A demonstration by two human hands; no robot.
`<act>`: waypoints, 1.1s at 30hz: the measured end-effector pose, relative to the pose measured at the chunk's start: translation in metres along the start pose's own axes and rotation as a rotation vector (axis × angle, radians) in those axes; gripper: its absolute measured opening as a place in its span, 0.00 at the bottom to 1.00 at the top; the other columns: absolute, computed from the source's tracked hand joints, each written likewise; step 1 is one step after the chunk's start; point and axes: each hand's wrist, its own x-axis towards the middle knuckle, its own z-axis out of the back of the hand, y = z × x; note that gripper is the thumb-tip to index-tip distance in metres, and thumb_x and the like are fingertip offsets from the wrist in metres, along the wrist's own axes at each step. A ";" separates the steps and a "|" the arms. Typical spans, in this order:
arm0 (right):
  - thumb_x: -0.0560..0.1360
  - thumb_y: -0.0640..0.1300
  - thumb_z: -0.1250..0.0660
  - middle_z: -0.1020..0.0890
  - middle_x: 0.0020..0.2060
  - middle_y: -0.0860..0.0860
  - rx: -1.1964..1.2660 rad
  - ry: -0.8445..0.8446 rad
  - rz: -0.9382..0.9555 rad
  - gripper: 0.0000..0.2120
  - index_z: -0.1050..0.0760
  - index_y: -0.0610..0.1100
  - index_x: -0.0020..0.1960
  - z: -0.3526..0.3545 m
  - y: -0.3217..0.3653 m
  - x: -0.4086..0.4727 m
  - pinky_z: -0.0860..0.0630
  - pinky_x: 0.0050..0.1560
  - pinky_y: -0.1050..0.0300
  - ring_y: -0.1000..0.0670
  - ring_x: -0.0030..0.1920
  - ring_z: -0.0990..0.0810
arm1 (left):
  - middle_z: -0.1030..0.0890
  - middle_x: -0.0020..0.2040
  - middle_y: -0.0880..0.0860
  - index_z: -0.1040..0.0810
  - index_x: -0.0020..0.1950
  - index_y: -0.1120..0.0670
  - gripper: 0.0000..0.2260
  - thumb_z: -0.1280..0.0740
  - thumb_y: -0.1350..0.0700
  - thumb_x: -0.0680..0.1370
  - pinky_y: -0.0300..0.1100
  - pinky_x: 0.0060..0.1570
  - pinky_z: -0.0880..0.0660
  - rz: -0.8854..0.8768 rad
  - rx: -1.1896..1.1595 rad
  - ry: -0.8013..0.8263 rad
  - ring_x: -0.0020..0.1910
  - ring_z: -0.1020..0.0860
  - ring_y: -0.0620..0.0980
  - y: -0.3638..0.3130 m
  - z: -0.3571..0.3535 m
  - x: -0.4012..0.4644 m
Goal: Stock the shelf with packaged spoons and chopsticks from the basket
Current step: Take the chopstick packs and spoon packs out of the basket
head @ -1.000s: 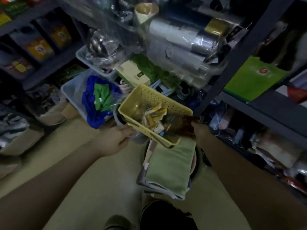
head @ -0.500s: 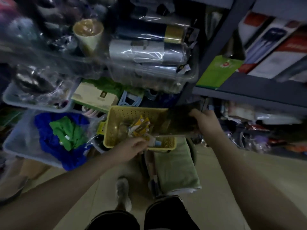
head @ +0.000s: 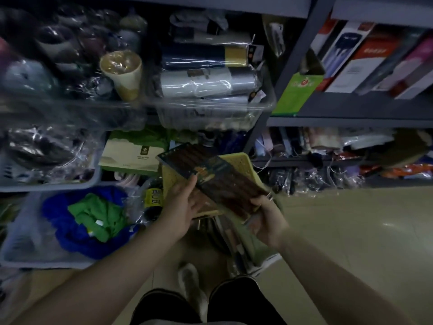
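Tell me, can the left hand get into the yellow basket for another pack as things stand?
Probably not right away. The left hand is steadying the dark chopstick pack, which the right hand also grips, and that pack lies across the yellow basket, covering most of its opening.

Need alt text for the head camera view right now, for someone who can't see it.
Both hands, left and right, hold a dark flat pack of chopsticks above a yellow basket, facing crowded shelves.
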 end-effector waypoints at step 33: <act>0.71 0.51 0.32 0.26 0.62 0.42 -2.588 0.016 0.099 0.28 0.36 0.41 0.67 0.013 -0.041 0.252 0.26 0.58 0.46 0.41 0.61 0.26 | 0.26 0.44 0.42 0.29 0.66 0.54 0.23 0.30 0.58 0.72 0.16 0.38 0.37 -0.590 1.044 -0.363 0.36 0.29 0.28 -0.015 0.118 0.036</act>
